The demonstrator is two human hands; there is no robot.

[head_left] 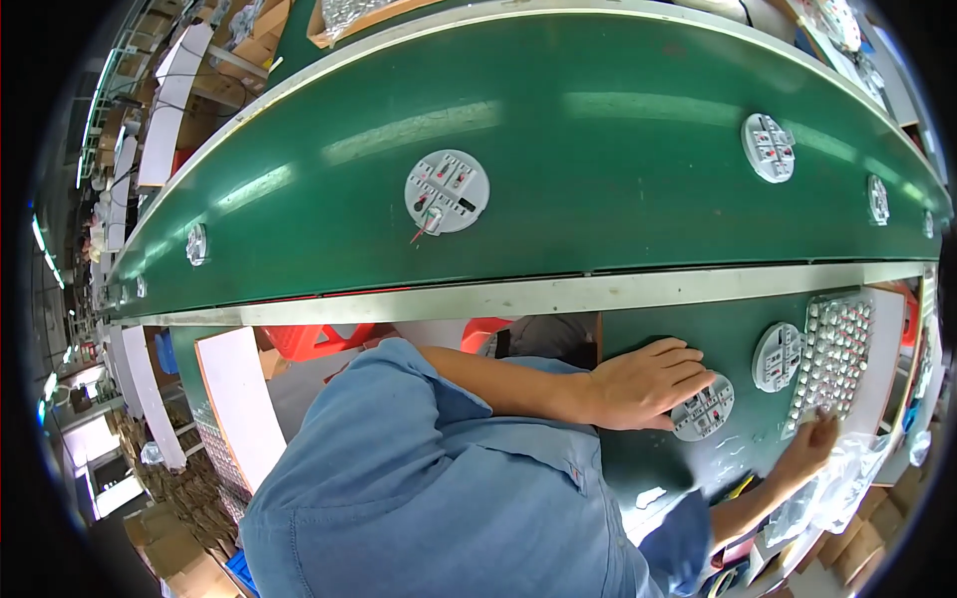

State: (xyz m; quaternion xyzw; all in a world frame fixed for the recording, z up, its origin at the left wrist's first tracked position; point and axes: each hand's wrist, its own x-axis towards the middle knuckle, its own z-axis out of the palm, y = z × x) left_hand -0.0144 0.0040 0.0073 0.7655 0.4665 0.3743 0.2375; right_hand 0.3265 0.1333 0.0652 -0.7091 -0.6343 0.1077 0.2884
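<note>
My left hand (650, 385) rests at the near bench with its thumb and forefinger around the left edge of a round white plastic base (706, 409), which has grey and dark fittings on its face. To the right, my right hand (809, 447) is at the lower end of a tray of small white-and-red parts (837, 349). Its fingertips are drawn together, and I cannot make out what is between them. A second round white base (778, 357) lies between the first one and the tray.
A green conveyor belt (558, 199) runs across beyond the bench, with several round bases on it; one base (447, 192) has a red wire. Clear plastic bags (837, 488) lie beside my right forearm. A red stool (309, 341) stands at the left.
</note>
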